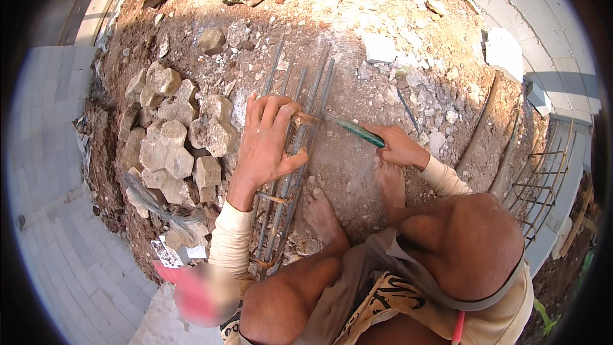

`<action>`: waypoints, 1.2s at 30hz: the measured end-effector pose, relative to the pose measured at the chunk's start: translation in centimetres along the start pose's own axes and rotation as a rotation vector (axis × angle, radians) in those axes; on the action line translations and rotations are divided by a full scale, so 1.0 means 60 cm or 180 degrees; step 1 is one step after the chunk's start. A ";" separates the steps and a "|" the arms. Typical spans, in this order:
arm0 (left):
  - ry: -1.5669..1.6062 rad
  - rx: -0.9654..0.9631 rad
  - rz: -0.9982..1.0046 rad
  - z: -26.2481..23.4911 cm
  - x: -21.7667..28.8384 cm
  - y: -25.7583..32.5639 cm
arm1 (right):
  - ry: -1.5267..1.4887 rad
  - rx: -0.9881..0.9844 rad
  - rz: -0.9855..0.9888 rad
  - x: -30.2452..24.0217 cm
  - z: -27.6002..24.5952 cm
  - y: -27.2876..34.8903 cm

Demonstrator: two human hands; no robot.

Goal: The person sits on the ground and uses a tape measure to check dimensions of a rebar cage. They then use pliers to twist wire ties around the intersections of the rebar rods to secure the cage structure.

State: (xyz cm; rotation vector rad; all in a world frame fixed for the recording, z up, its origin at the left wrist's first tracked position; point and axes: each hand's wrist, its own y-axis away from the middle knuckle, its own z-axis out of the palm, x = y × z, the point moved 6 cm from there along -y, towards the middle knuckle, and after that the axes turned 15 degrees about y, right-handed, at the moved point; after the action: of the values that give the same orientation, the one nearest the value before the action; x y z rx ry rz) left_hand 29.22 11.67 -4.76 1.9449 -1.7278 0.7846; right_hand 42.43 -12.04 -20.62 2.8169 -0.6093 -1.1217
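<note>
A rebar cage (276, 197) of several ribbed steel bars lies lengthwise on the dirt before me, with rusty square stirrups (273, 199) around the bars. My left hand (268, 131) is over its upper part, fingers curled across the bars near the far stirrup and thumb against the right side. From the right, my right hand (401, 147) grips a tool by its dark green handle (361, 133). The tool's grey metal tip reaches the right corner of that stirrup. Its exact kind is hard to make out, and so is any wire at the tip.
Broken paving blocks (167, 150) are piled on the left, with a bundle of thin grey wire (163, 211) below them. Another rebar cage (543, 185) leans at the right by the wall. Rubble and white blocks (379, 47) lie farther off. My bare feet (324, 216) stand beside the bars.
</note>
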 end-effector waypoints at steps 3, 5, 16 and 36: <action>-0.0018 0.0022 0.0002 -0.004 0.002 0.003 | -0.0774 0.0240 0.1143 0.006 -0.036 -0.005; -0.0006 -0.0016 0.0022 -0.002 0.007 -0.004 | -0.1389 0.0597 0.1625 0.031 -0.004 0.010; 0.0008 -0.0017 0.0041 -0.002 0.007 -0.005 | -0.0338 -0.0124 0.0358 -0.062 -0.014 0.034; 0.0851 0.0154 -0.1226 -0.044 -0.096 0.006 | 0.0965 0.0193 0.1418 0.135 0.014 0.013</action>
State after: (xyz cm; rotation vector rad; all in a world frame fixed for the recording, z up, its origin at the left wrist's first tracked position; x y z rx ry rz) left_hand 28.10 17.66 -6.56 2.0106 -1.1444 0.8967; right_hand 46.94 -15.70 -26.36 2.6194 -1.1704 -0.5947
